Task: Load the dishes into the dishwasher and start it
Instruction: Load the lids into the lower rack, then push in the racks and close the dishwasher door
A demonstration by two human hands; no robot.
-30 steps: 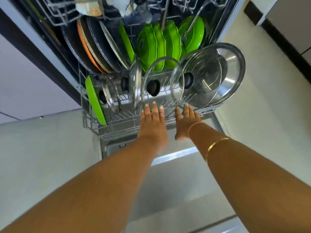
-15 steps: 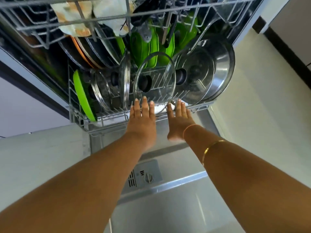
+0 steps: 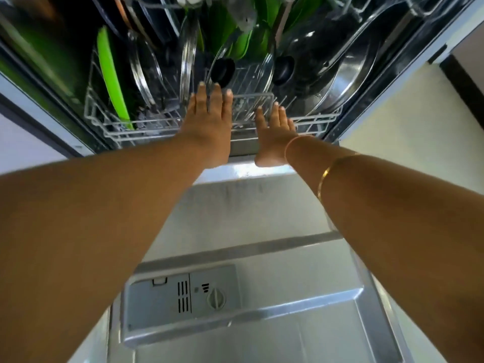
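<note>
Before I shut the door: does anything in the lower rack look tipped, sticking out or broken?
Nothing stands out. The glass lids and green plate stand on edge in the lower rack, the steel lid leans at its right end, and nothing pokes past its front. The back is blurred.

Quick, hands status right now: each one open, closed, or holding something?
Left hand: open, straight fingers against the lower rack front.
Right hand: open, straight fingers against the same rack.
</note>
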